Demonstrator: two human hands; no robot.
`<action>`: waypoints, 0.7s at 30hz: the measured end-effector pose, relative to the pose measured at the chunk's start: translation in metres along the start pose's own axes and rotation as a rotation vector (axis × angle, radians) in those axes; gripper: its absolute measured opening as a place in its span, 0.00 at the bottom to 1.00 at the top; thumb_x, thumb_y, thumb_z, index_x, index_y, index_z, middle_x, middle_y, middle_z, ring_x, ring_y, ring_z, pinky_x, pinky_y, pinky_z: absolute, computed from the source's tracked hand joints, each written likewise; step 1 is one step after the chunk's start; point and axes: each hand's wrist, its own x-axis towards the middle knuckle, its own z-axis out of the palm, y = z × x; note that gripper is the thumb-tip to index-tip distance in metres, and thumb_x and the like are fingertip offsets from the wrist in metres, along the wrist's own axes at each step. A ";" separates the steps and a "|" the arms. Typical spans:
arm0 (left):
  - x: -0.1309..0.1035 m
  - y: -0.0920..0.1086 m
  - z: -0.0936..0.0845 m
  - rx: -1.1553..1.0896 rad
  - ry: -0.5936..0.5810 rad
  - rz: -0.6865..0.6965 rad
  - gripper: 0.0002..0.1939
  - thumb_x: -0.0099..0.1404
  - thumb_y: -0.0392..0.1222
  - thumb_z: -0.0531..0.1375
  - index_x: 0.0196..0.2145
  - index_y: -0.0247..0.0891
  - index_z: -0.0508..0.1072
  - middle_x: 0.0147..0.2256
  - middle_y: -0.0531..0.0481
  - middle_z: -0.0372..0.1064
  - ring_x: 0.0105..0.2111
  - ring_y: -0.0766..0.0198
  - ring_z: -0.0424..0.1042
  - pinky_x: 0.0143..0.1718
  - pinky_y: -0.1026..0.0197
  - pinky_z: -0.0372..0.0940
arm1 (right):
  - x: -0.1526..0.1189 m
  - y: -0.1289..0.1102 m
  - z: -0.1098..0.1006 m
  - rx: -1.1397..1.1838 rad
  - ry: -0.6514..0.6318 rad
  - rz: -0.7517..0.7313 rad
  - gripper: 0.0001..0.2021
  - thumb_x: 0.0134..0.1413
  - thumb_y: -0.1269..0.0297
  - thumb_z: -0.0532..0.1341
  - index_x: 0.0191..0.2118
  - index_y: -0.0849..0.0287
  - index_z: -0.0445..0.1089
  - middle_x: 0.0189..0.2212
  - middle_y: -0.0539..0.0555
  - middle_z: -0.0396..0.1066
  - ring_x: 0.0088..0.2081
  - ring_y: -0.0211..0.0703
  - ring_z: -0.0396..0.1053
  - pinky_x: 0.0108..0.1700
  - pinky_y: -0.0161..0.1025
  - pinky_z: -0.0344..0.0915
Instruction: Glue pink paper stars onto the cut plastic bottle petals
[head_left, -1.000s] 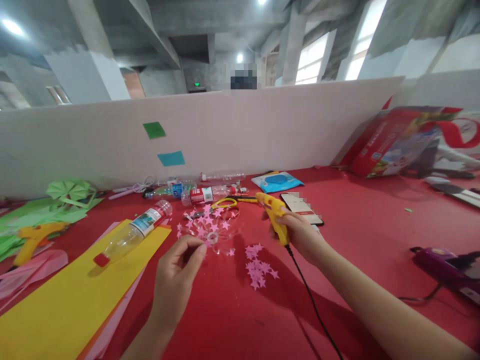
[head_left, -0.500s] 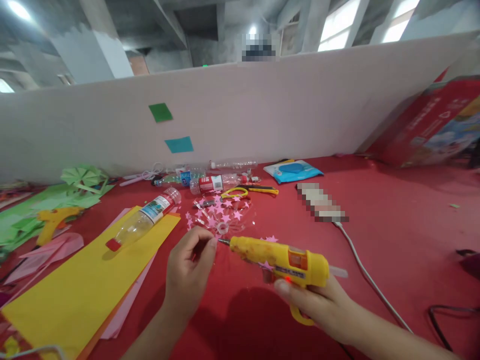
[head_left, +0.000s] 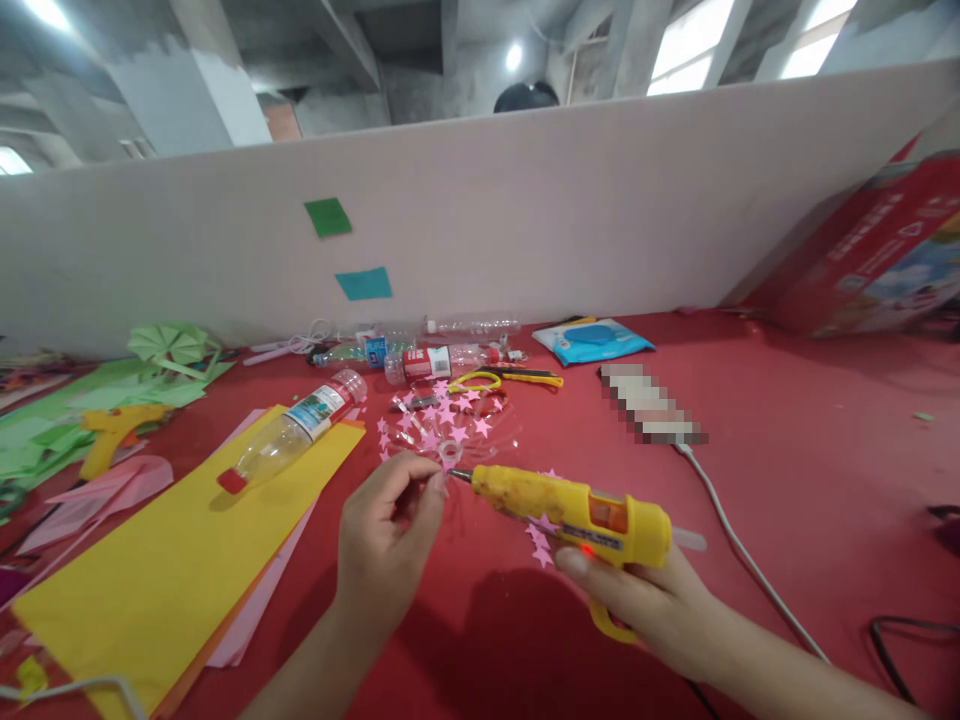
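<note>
right hand [head_left: 664, 600] wrapped round yellow hard-plastic glue gun [head_left: 574, 512]. left hand [head_left: 384, 530] at the gun's metal nozzle [head_left: 462, 475], fingertips pinched on a tiny pink bit [head_left: 448, 467]. splayed clear plastic piece [head_left: 459, 452] with flat pink stars [head_left: 445, 416], on red desk [head_left: 780, 440] just beyond the nozzle.

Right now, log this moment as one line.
left hand: pinched beside nozzle, contents unclear | right hand: gripping yellow glue gun | red light: on

Bottle [head_left: 296, 430] on paper [head_left: 172, 560], left — phone [head_left: 649, 402] right, packet [head_left: 596, 342] behind it — stars [head_left: 446, 411] between bottle and phone.
</note>
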 end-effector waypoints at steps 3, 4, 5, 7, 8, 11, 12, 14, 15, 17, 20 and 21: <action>-0.001 0.000 0.000 0.018 -0.008 0.000 0.07 0.63 0.37 0.55 0.28 0.39 0.69 0.24 0.55 0.66 0.24 0.69 0.65 0.25 0.68 0.59 | 0.000 -0.002 0.000 -0.010 0.010 0.029 0.13 0.58 0.55 0.56 0.40 0.56 0.72 0.25 0.50 0.68 0.25 0.37 0.63 0.27 0.31 0.65; -0.001 0.000 0.000 0.023 -0.011 -0.001 0.07 0.63 0.37 0.55 0.28 0.39 0.69 0.24 0.55 0.66 0.24 0.69 0.64 0.25 0.68 0.59 | 0.000 -0.003 0.000 -0.009 0.016 0.034 0.12 0.57 0.55 0.56 0.38 0.57 0.72 0.25 0.50 0.67 0.24 0.37 0.62 0.26 0.31 0.65; -0.001 -0.001 0.000 0.028 -0.011 0.001 0.07 0.63 0.37 0.55 0.28 0.39 0.69 0.24 0.55 0.66 0.24 0.69 0.64 0.25 0.68 0.59 | 0.000 -0.004 0.000 -0.004 0.019 0.037 0.12 0.57 0.55 0.56 0.36 0.57 0.71 0.25 0.50 0.66 0.24 0.37 0.61 0.26 0.32 0.64; -0.001 -0.001 0.000 0.040 -0.008 0.007 0.06 0.63 0.37 0.55 0.28 0.39 0.69 0.24 0.55 0.66 0.24 0.69 0.64 0.25 0.67 0.59 | 0.001 -0.006 0.001 0.014 0.019 0.044 0.11 0.56 0.55 0.57 0.34 0.57 0.70 0.25 0.50 0.65 0.24 0.36 0.60 0.27 0.32 0.64; 0.000 -0.001 0.000 0.046 -0.007 0.013 0.06 0.63 0.37 0.55 0.28 0.39 0.69 0.24 0.55 0.66 0.24 0.69 0.64 0.25 0.67 0.59 | 0.002 -0.006 0.001 0.027 0.013 0.051 0.11 0.56 0.55 0.57 0.34 0.57 0.70 0.24 0.50 0.65 0.23 0.36 0.59 0.26 0.32 0.63; 0.000 -0.002 0.000 0.069 -0.008 0.032 0.07 0.63 0.37 0.55 0.28 0.39 0.69 0.24 0.55 0.66 0.24 0.69 0.64 0.25 0.67 0.59 | 0.003 -0.007 0.001 0.056 -0.010 0.067 0.11 0.57 0.56 0.56 0.37 0.57 0.70 0.23 0.48 0.62 0.22 0.34 0.55 0.24 0.31 0.60; 0.001 -0.002 0.000 0.077 -0.009 0.040 0.07 0.63 0.37 0.55 0.28 0.39 0.69 0.24 0.55 0.66 0.24 0.69 0.64 0.25 0.67 0.59 | 0.003 -0.007 0.001 0.063 -0.020 0.065 0.12 0.58 0.56 0.55 0.38 0.57 0.70 0.23 0.48 0.62 0.21 0.34 0.54 0.23 0.30 0.60; 0.001 -0.002 -0.001 0.095 -0.009 0.055 0.07 0.63 0.36 0.55 0.28 0.38 0.69 0.24 0.55 0.66 0.24 0.70 0.64 0.26 0.67 0.59 | 0.003 -0.006 0.001 0.067 -0.039 0.058 0.12 0.58 0.56 0.55 0.41 0.57 0.70 0.22 0.48 0.61 0.22 0.34 0.54 0.24 0.31 0.60; 0.001 -0.002 -0.001 0.102 -0.009 0.060 0.07 0.63 0.36 0.55 0.27 0.38 0.68 0.24 0.55 0.66 0.24 0.70 0.64 0.26 0.67 0.59 | 0.003 -0.006 0.000 0.066 -0.043 0.054 0.13 0.58 0.56 0.55 0.41 0.56 0.71 0.23 0.48 0.61 0.22 0.34 0.55 0.24 0.31 0.60; 0.000 -0.002 -0.001 0.114 -0.009 0.070 0.07 0.63 0.36 0.55 0.28 0.38 0.69 0.24 0.55 0.66 0.24 0.69 0.64 0.26 0.67 0.59 | 0.003 -0.004 0.001 0.064 -0.042 0.054 0.13 0.58 0.56 0.56 0.43 0.56 0.70 0.24 0.48 0.62 0.23 0.34 0.55 0.25 0.31 0.60; 0.000 -0.002 -0.001 0.124 -0.009 0.083 0.07 0.63 0.36 0.55 0.28 0.38 0.69 0.24 0.55 0.67 0.24 0.69 0.65 0.26 0.67 0.59 | 0.001 -0.002 0.001 0.073 -0.038 0.081 0.14 0.58 0.55 0.55 0.44 0.56 0.70 0.24 0.48 0.62 0.22 0.34 0.54 0.24 0.31 0.59; 0.000 -0.002 -0.001 0.125 -0.009 0.087 0.07 0.63 0.36 0.55 0.28 0.38 0.69 0.24 0.54 0.67 0.24 0.69 0.65 0.26 0.67 0.59 | 0.001 -0.001 0.001 0.075 -0.041 0.094 0.14 0.58 0.55 0.55 0.44 0.56 0.70 0.23 0.48 0.62 0.22 0.34 0.53 0.23 0.31 0.59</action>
